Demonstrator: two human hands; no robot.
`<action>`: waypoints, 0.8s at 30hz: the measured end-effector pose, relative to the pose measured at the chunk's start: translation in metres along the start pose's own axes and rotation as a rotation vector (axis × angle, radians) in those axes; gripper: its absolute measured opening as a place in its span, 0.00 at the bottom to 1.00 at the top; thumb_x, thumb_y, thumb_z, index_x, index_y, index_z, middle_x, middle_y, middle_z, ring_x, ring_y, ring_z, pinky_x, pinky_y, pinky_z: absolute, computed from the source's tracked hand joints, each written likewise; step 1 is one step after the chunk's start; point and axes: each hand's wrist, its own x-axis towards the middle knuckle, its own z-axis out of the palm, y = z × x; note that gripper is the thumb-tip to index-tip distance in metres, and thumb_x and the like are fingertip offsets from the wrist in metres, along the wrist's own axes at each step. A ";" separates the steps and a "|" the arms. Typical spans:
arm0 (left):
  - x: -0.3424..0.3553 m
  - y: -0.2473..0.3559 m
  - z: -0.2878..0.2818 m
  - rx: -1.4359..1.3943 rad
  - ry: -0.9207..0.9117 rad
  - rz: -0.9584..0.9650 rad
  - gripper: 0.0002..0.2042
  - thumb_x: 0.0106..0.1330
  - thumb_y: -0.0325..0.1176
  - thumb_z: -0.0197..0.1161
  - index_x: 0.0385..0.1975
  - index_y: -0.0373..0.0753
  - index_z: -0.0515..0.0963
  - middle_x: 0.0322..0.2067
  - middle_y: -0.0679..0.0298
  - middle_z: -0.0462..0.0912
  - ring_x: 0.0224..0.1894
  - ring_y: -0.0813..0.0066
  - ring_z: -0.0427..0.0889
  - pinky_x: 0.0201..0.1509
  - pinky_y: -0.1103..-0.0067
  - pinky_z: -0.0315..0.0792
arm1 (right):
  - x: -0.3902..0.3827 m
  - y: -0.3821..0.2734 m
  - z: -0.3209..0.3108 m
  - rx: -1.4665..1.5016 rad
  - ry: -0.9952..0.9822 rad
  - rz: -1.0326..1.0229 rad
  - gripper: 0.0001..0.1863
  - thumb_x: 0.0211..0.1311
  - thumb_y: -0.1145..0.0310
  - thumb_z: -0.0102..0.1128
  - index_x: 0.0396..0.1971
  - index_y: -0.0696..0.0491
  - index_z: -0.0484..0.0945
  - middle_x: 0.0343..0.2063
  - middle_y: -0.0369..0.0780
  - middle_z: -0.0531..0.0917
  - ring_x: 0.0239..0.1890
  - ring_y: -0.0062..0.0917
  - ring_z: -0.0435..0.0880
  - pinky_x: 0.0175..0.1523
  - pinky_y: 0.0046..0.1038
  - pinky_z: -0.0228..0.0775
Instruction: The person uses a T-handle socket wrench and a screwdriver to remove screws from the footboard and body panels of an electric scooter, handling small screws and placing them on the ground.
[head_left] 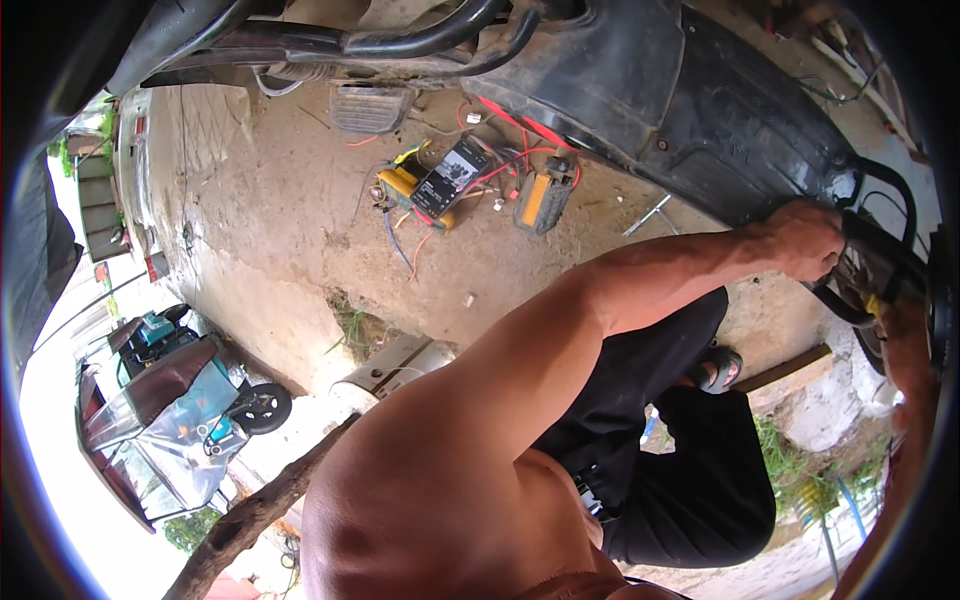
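My left arm reaches across to the right, and my left hand [805, 240] is closed at the lower edge of a dusty black vehicle body panel [640, 80]. What its fingers grip is hidden. Beside it, black tubular bars [885, 250] curve along the vehicle's end. My right hand [900, 325] is at the far right rim, partly behind those bars, next to a small yellow piece [873, 304]. Its fingers are mostly hidden.
On the ground lie a black printed box [450, 178] over a yellow tool [397, 182], a yellow-and-dark device [543, 200], loose wires [400, 255] and a T-shaped metal tool [650, 214]. A wooden pole [265, 510] slants at lower left; a teal three-wheeler [190, 400] stands beyond.
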 end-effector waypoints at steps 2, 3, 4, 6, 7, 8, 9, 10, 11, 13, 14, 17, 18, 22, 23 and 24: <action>0.001 0.001 -0.002 0.001 -0.009 -0.005 0.11 0.62 0.37 0.63 0.31 0.38 0.88 0.40 0.54 0.87 0.48 0.52 0.87 0.55 0.62 0.81 | 0.003 0.017 0.004 0.224 -0.160 0.177 0.15 0.80 0.63 0.55 0.52 0.59 0.80 0.47 0.52 0.84 0.49 0.46 0.81 0.60 0.45 0.71; 0.001 0.001 -0.003 -0.002 -0.011 -0.005 0.11 0.62 0.37 0.63 0.31 0.38 0.88 0.40 0.54 0.87 0.48 0.52 0.87 0.55 0.62 0.81 | 0.004 0.019 0.006 0.296 -0.215 0.235 0.15 0.80 0.62 0.55 0.52 0.59 0.80 0.47 0.52 0.84 0.49 0.47 0.81 0.60 0.45 0.71; 0.000 0.001 -0.004 -0.005 -0.014 -0.005 0.11 0.62 0.37 0.63 0.30 0.38 0.88 0.40 0.54 0.87 0.48 0.52 0.87 0.55 0.62 0.81 | 0.000 0.020 0.014 -0.087 0.047 0.125 0.15 0.80 0.62 0.56 0.51 0.59 0.81 0.46 0.51 0.84 0.49 0.45 0.82 0.60 0.45 0.72; 0.000 -0.001 -0.005 -0.005 -0.013 -0.002 0.11 0.62 0.37 0.63 0.30 0.38 0.88 0.40 0.54 0.87 0.48 0.52 0.87 0.55 0.62 0.81 | -0.001 0.015 0.018 -0.465 0.309 0.004 0.14 0.79 0.62 0.57 0.50 0.59 0.81 0.46 0.51 0.84 0.50 0.44 0.82 0.59 0.44 0.72; -0.001 -0.002 -0.006 -0.006 -0.011 0.001 0.11 0.62 0.37 0.63 0.30 0.38 0.88 0.40 0.54 0.87 0.48 0.52 0.87 0.55 0.62 0.81 | -0.004 0.009 0.016 -0.506 0.341 -0.072 0.14 0.78 0.63 0.57 0.50 0.58 0.81 0.46 0.51 0.84 0.50 0.44 0.82 0.59 0.45 0.72; -0.001 -0.004 -0.007 -0.001 -0.011 -0.004 0.11 0.62 0.37 0.63 0.30 0.38 0.88 0.40 0.54 0.87 0.48 0.52 0.87 0.55 0.62 0.81 | -0.003 0.002 0.012 -0.464 0.313 -0.129 0.14 0.77 0.63 0.58 0.51 0.58 0.81 0.46 0.51 0.85 0.50 0.45 0.82 0.60 0.45 0.73; -0.001 -0.002 -0.005 0.003 -0.001 0.005 0.10 0.62 0.37 0.63 0.31 0.38 0.88 0.40 0.54 0.88 0.48 0.53 0.87 0.54 0.62 0.81 | -0.005 0.001 0.011 -0.411 0.270 -0.135 0.14 0.76 0.63 0.59 0.51 0.58 0.81 0.47 0.51 0.85 0.50 0.45 0.83 0.60 0.45 0.73; -0.001 0.000 -0.004 0.007 0.008 0.013 0.10 0.62 0.36 0.63 0.31 0.38 0.88 0.40 0.55 0.88 0.48 0.53 0.87 0.54 0.62 0.81 | -0.004 0.003 0.010 -0.350 0.221 -0.116 0.15 0.75 0.64 0.60 0.52 0.58 0.81 0.47 0.51 0.85 0.51 0.46 0.83 0.60 0.45 0.73; -0.002 0.000 -0.004 0.001 0.006 0.011 0.10 0.62 0.36 0.63 0.31 0.38 0.88 0.40 0.55 0.88 0.48 0.53 0.87 0.54 0.62 0.81 | -0.001 0.007 0.011 -0.270 0.170 -0.067 0.15 0.74 0.64 0.61 0.52 0.58 0.81 0.47 0.51 0.85 0.51 0.46 0.83 0.60 0.45 0.73; -0.002 -0.002 -0.008 0.061 -0.063 -0.036 0.10 0.61 0.37 0.63 0.31 0.39 0.88 0.40 0.55 0.88 0.49 0.53 0.87 0.54 0.61 0.81 | 0.007 0.013 0.013 -0.117 0.094 0.032 0.16 0.72 0.64 0.63 0.53 0.57 0.81 0.48 0.51 0.85 0.52 0.47 0.83 0.60 0.45 0.74; 0.000 -0.001 -0.007 0.060 -0.059 -0.031 0.10 0.61 0.37 0.63 0.31 0.39 0.88 0.40 0.55 0.88 0.49 0.53 0.87 0.54 0.61 0.81 | 0.008 0.014 0.013 -0.075 0.071 0.064 0.16 0.71 0.65 0.64 0.54 0.57 0.80 0.48 0.52 0.85 0.52 0.47 0.83 0.60 0.45 0.74; -0.001 0.000 -0.002 -0.015 0.003 0.037 0.10 0.62 0.37 0.63 0.31 0.39 0.88 0.41 0.55 0.88 0.49 0.52 0.86 0.55 0.60 0.81 | 0.002 0.015 0.009 -0.035 0.053 0.133 0.18 0.69 0.66 0.66 0.55 0.56 0.80 0.49 0.52 0.85 0.53 0.49 0.84 0.61 0.45 0.74; -0.003 -0.001 -0.001 -0.036 -0.006 0.025 0.10 0.62 0.37 0.63 0.31 0.39 0.88 0.41 0.55 0.88 0.49 0.51 0.86 0.55 0.60 0.81 | -0.001 0.014 0.010 -0.045 0.069 0.134 0.19 0.68 0.66 0.67 0.56 0.56 0.80 0.49 0.52 0.85 0.53 0.49 0.84 0.61 0.45 0.75; -0.008 0.004 -0.021 0.008 -0.091 -0.097 0.10 0.67 0.38 0.61 0.35 0.42 0.87 0.41 0.56 0.87 0.49 0.52 0.86 0.54 0.59 0.81 | -0.009 -0.069 -0.006 -0.311 0.220 0.008 0.24 0.57 0.73 0.74 0.55 0.54 0.81 0.49 0.50 0.85 0.51 0.49 0.86 0.55 0.47 0.79; -0.008 0.000 -0.030 0.004 -0.062 -0.069 0.10 0.69 0.39 0.61 0.36 0.43 0.87 0.42 0.58 0.88 0.49 0.53 0.87 0.54 0.60 0.82 | -0.008 -0.104 -0.021 -0.444 0.209 -0.034 0.26 0.56 0.73 0.75 0.57 0.53 0.81 0.47 0.48 0.86 0.50 0.47 0.87 0.55 0.46 0.78; -0.006 -0.004 -0.028 0.004 -0.053 -0.038 0.10 0.70 0.40 0.61 0.37 0.44 0.88 0.44 0.61 0.88 0.49 0.56 0.87 0.54 0.62 0.82 | -0.010 -0.122 -0.033 -0.576 0.190 -0.067 0.28 0.56 0.73 0.76 0.59 0.51 0.81 0.45 0.46 0.86 0.49 0.44 0.88 0.55 0.45 0.78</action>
